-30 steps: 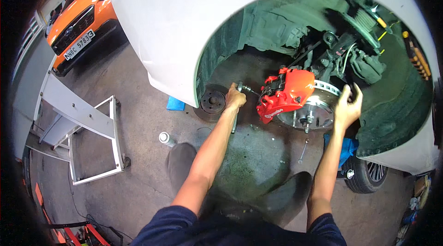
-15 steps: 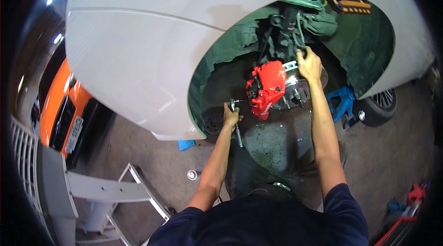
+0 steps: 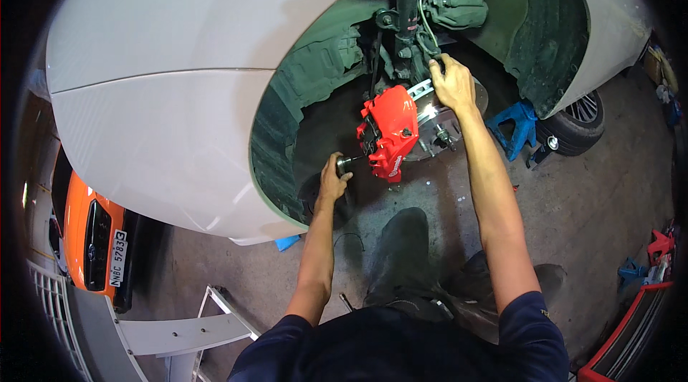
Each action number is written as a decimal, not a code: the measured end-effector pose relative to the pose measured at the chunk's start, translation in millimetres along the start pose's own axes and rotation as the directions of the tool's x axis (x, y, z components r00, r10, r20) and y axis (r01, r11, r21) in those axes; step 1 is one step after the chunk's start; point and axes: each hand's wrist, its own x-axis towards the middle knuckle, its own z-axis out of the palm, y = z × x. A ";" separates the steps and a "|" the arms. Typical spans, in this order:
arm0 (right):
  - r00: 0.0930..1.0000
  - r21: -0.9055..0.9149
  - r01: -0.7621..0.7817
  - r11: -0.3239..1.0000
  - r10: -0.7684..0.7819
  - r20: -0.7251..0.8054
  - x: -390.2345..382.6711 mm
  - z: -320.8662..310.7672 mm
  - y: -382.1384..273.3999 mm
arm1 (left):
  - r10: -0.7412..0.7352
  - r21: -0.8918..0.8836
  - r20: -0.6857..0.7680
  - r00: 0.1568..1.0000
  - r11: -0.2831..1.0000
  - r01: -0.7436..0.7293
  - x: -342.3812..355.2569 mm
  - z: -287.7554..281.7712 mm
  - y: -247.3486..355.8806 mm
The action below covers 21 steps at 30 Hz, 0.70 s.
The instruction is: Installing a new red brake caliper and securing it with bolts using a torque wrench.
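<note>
Beside the red caliper (image 3: 395, 130), the left hand (image 3: 332, 181) is clamped on a ratchet (image 3: 345, 164); the right hand (image 3: 456, 85) meets the brake disc (image 3: 430, 111), whether gripping I cannot tell.

Navy shirt (image 3: 401, 350), short sleeves (image 3: 527, 321), small yellowish mark (image 3: 545, 312) on the right one, dark grey trousers (image 3: 400, 256)

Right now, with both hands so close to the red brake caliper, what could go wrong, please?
The ratchet in the left hand could slip, as its thin shaft points at the red brake caliper; the knuckles might then strike metal. The right hand is at the edge of the brake disc; if the disc turned, that hand might be carried toward the caliper and pinched.
</note>
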 end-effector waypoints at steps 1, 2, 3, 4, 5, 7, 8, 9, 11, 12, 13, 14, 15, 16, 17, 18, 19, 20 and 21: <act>0.999 0.022 0.036 0.999 -0.036 -0.023 -0.7 -0.3 -0.2 | 0.133 0.212 -0.104 0.986 0.971 -0.109 -1.1 2.3 5.9; 0.999 0.031 0.041 0.999 -0.040 -0.022 -1.0 -0.7 -0.6 | 0.178 0.229 -0.157 0.971 0.963 -0.140 -0.3 3.9 12.5; 1.000 0.023 0.020 1.000 -0.019 -0.019 -1.4 -1.2 -1.0 | 0.223 0.239 -0.170 0.960 0.954 -0.179 2.4 3.3 18.6; 0.999 0.028 0.032 0.999 -0.031 -0.023 -1.6 -1.5 -1.7 | 0.035 0.174 -0.141 0.989 0.985 -0.010 8.8 1.8 24.0; 0.998 0.040 0.062 0.997 -0.061 -0.032 -1.7 -1.8 -2.3 | -0.207 0.104 -0.033 0.978 0.972 0.209 14.7 -0.1 27.5; 1.000 0.014 0.025 1.000 -0.025 -0.013 -1.3 -1.8 -3.5 | -0.362 0.001 0.025 0.932 0.932 0.362 30.7 -5.3 28.4; 0.999 0.014 0.034 0.999 -0.034 -0.033 -1.4 -1.5 -4.0 | -0.547 -0.169 0.218 0.808 0.795 0.583 36.5 -7.1 25.5; 0.997 0.024 0.065 0.998 -0.064 -0.050 -1.1 -1.1 -4.2 | -0.640 -0.266 0.407 0.652 0.600 0.755 39.8 -7.3 21.0; 0.999 0.008 0.021 1.000 -0.021 -0.034 -1.4 0.1 -4.4 | -0.655 -0.406 0.410 0.635 0.492 0.770 36.8 -2.3 9.5; 0.998 0.015 0.033 0.999 -0.033 -0.046 -1.4 0.6 -4.1 | -0.490 -0.189 0.113 0.864 0.843 0.503 30.9 2.6 4.1; 0.996 0.023 0.061 0.998 -0.059 -0.069 -1.6 1.8 -3.9 | -0.215 0.138 -0.050 0.975 0.966 0.220 25.1 7.7 -0.5; 0.995 0.026 0.064 0.998 -0.062 -0.083 -1.7 2.4 -3.4 | -0.189 0.191 -0.083 0.979 0.961 0.201 18.5 12.8 -3.6; 0.997 0.017 0.036 0.999 -0.035 -0.072 -1.9 3.5 -3.3 | -0.141 0.176 -0.143 0.980 0.970 0.165 13.1 16.6 -4.9; 0.996 0.026 0.037 0.999 -0.035 -0.080 -1.9 3.8 -3.1 | -0.057 0.253 -0.202 0.978 0.961 0.108 11.1 18.9 -4.2; 0.994 0.013 0.059 0.998 -0.058 -0.090 -1.6 4.6 -3.3 | 0.035 0.325 -0.257 0.966 0.944 0.052 9.7 20.2 -2.3; 0.991 0.022 0.107 0.994 -0.105 -0.088 -2.4 4.8 -3.3 | -0.040 0.321 -0.256 0.966 0.939 0.124 11.2 18.8 0.1; 0.993 0.003 0.088 0.996 -0.088 -0.081 -1.7 5.1 -3.9 | -0.044 0.317 -0.284 0.958 0.939 0.137 12.7 17.3 3.4; 0.987 0.032 0.120 0.992 -0.116 -0.107 -2.8 5.0 -4.3 | -0.147 0.332 -0.252 0.956 0.915 0.228 17.8 12.7 5.7; 0.987 0.039 0.135 0.990 -0.130 -0.096 -1.7 4.8 -5.1 | -0.306 0.354 -0.157 0.939 0.870 0.343 20.0 10.2 8.2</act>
